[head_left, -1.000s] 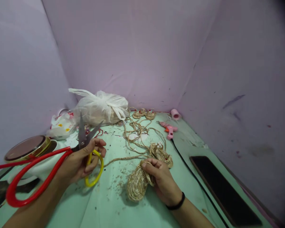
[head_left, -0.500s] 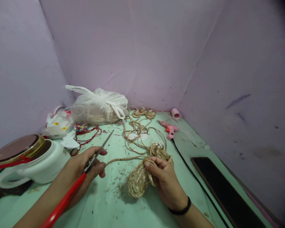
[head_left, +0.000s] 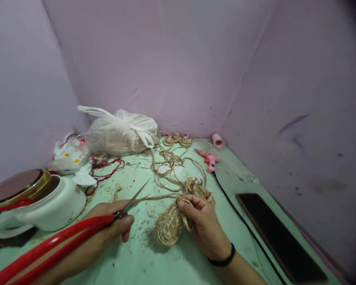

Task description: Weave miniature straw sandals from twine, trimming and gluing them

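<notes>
My left hand (head_left: 115,227) is closed around red-handled scissors (head_left: 89,223) near their pivot, with the long handles lying over my forearm. The blades are parted and point away to the right, beside a braided straw cord (head_left: 158,196) that stretches between my hands. My right hand (head_left: 206,221), wearing a black wristband, pinches a coiled, sole-shaped straw piece (head_left: 169,227) between thumb and fingers. Just behind that hand lies another woven straw piece (head_left: 194,185) with white beads. Loose cord (head_left: 166,166) trails in loops across the green table (head_left: 130,261).
At left stand a white teapot (head_left: 68,204) and a round-lidded container (head_left: 17,186). Behind are a white plastic bag (head_left: 121,132), beads (head_left: 97,159) and red yarn (head_left: 108,174). A pink glue gun (head_left: 210,159), pink roll (head_left: 218,140) and black phone (head_left: 280,237) occupy the right.
The scissors have swung from a single closed line to parted blades, their tips lower and nearer the cord. My left hand has turned and dropped slightly. My right hand keeps its pinch.
</notes>
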A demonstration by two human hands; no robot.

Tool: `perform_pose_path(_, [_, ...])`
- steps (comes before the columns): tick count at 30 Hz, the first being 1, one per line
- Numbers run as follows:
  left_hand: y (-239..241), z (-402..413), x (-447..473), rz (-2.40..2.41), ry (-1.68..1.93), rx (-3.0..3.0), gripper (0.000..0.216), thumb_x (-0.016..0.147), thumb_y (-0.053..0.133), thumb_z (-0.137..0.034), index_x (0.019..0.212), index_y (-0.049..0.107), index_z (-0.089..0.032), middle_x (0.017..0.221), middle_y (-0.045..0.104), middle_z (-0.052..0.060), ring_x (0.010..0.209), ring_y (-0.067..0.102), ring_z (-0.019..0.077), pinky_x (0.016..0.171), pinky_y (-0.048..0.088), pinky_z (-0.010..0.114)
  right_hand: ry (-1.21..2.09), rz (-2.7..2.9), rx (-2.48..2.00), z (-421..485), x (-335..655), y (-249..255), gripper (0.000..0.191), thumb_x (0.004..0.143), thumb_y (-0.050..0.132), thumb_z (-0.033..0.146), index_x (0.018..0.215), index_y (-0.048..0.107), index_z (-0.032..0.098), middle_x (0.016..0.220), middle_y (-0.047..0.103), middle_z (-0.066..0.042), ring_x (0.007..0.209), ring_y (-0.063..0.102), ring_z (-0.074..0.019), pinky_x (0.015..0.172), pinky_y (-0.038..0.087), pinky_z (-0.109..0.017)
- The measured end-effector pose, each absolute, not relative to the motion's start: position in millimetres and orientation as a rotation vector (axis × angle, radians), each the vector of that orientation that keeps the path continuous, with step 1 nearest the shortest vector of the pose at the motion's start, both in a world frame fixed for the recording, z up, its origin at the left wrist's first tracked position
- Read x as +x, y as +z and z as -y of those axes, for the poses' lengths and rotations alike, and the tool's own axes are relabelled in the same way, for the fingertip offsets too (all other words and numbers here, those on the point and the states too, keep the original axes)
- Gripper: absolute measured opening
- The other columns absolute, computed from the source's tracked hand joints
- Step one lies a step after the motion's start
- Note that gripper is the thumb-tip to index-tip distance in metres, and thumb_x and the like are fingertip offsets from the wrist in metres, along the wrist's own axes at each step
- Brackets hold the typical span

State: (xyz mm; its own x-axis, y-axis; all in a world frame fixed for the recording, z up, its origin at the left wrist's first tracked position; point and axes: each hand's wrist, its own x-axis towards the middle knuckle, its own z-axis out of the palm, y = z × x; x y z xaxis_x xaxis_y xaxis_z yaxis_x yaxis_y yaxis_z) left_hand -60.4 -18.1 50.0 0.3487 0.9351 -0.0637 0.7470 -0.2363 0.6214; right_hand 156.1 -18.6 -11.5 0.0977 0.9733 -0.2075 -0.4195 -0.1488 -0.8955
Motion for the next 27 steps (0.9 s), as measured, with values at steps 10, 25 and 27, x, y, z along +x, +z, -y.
perform_pose_path(10, [31, 19, -46, -1.637, 0.227, 2.357, 0.042, 0.080, 0.036, -0.036, 0.118, 0.053, -0.028, 0.094, 0.070, 0.003, 0.081, 0.066, 0.0217, 0.065, 0.052, 0.026, 1.393, 0.719, -1.075, 21, 156, -13, 0.023, 0.053, 0.078, 0.028, 0.068, 0.066, 0.015, 0.054, 0.056, 0.004, 0.047, 0.043, -0.0049, 0.045, 0.033, -0.017])
perform_pose_path(25, [-9, 19, -36, -1.563, 0.171, 2.731, 0.042, 0.080, 0.044, -0.033, 0.120, 0.052, -0.027, 0.078, 0.070, 0.005, 0.069, 0.064, 0.0199, 0.063, 0.050, 0.027, 1.437, 0.779, -1.093, 24, 151, -14, 0.021, 0.054, 0.077, 0.027, 0.066, 0.066, 0.014, 0.053, 0.059, 0.003, 0.044, 0.045, -0.0054, 0.042, 0.034, -0.017])
perform_pose_path(27, [-10, 19, -37, -1.538, 0.188, 2.752, 0.042, 0.080, 0.043, -0.033, 0.121, 0.051, -0.027, 0.079, 0.070, 0.005, 0.069, 0.064, 0.0197, 0.062, 0.050, 0.027, 1.438, 0.783, -1.086, 24, 151, -13, 0.020, 0.055, 0.076, 0.027, 0.068, 0.067, 0.014, 0.054, 0.060, 0.002, 0.045, 0.046, -0.0056, 0.043, 0.035, -0.017])
